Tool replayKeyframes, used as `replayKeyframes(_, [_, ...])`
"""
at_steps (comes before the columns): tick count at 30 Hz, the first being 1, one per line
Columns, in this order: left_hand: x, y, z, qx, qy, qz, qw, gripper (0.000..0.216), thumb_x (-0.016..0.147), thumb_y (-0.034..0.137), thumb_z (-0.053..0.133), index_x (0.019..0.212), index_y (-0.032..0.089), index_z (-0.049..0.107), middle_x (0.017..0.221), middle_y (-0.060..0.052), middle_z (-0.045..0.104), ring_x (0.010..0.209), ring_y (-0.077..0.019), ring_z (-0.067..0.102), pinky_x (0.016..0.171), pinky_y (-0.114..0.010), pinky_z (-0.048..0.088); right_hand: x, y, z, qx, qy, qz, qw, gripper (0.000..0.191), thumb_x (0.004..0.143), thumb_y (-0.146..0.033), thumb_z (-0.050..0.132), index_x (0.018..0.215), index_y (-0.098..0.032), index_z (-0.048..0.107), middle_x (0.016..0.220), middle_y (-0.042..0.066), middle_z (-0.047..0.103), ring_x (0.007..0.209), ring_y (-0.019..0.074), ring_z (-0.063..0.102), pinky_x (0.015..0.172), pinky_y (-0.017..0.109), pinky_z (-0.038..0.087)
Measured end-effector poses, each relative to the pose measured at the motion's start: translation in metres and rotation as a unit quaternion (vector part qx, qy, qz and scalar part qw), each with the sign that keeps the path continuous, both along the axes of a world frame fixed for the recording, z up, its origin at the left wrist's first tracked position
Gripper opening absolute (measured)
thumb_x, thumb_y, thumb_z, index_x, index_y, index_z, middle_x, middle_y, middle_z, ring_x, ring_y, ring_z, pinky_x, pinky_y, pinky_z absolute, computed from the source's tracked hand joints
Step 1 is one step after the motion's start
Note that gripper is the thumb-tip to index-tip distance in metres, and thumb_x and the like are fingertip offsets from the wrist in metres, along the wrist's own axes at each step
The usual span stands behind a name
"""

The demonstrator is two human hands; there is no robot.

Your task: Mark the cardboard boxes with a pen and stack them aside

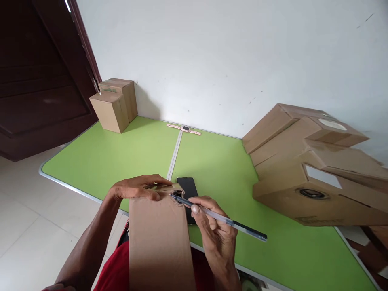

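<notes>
A tall cardboard box (160,246) leans at the table's front edge, close to my body. My left hand (141,188) grips its upper edge, thumb on the near face and fingers over the top. Near the box's upper right corner is a ragged dark hole (178,197). My right hand (214,222) is closed around a pen (216,216), its tip at the left rim of the hole. Behind the box lies a black smartphone (190,190), partly hidden by the box and my right hand.
On the green table (136,153), small cardboard boxes (110,109) stand at the back left. Several larger boxes (281,178) are stacked on the right, one with a round hole. A watch with a pale strap (185,128) lies by the wall.
</notes>
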State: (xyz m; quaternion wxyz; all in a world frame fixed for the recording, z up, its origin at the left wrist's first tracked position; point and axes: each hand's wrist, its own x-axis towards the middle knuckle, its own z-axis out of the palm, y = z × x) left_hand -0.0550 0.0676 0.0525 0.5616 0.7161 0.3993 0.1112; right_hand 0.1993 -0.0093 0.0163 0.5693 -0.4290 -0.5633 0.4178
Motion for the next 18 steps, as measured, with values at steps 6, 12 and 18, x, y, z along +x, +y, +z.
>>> replayKeyframes(6, [0.002,0.0,0.0,0.004,0.002,-0.001,1.0,0.061,0.089,0.046,0.068,0.146,0.028,0.062,0.145,-0.007,0.064,0.128,-0.0334,0.06,0.103,-0.04,0.05,-0.001,0.001,0.002,0.021,-0.034,0.006,0.999,0.01,0.102,-0.029,0.066,0.102,-0.031,0.075,0.091,-0.002,0.07,0.082,0.013,0.067,0.071,0.019,0.052])
replayKeyframes(12, [0.001,0.001,-0.001,0.005,0.003,-0.004,1.0,0.063,0.087,0.046,0.067,0.147,0.026,0.062,0.148,-0.008,0.062,0.132,-0.0356,0.058,0.106,-0.042,0.048,0.004,0.0,0.01,0.003,-0.038,-0.007,0.999,0.015,0.101,-0.036,0.066,0.091,-0.027,0.074,0.078,-0.002,0.064,0.068,0.0133,0.058,0.059,0.021,0.047])
replayKeyframes(18, [0.001,0.001,-0.001,0.003,0.0,-0.003,1.0,0.063,0.087,0.045,0.066,0.147,0.027,0.062,0.148,-0.007,0.063,0.133,-0.036,0.057,0.104,-0.041,0.05,0.017,0.001,0.006,-0.005,-0.029,-0.032,0.999,0.022,0.1,-0.042,0.068,0.087,-0.025,0.072,0.072,-0.001,0.063,0.063,0.0143,0.059,0.055,0.025,0.046])
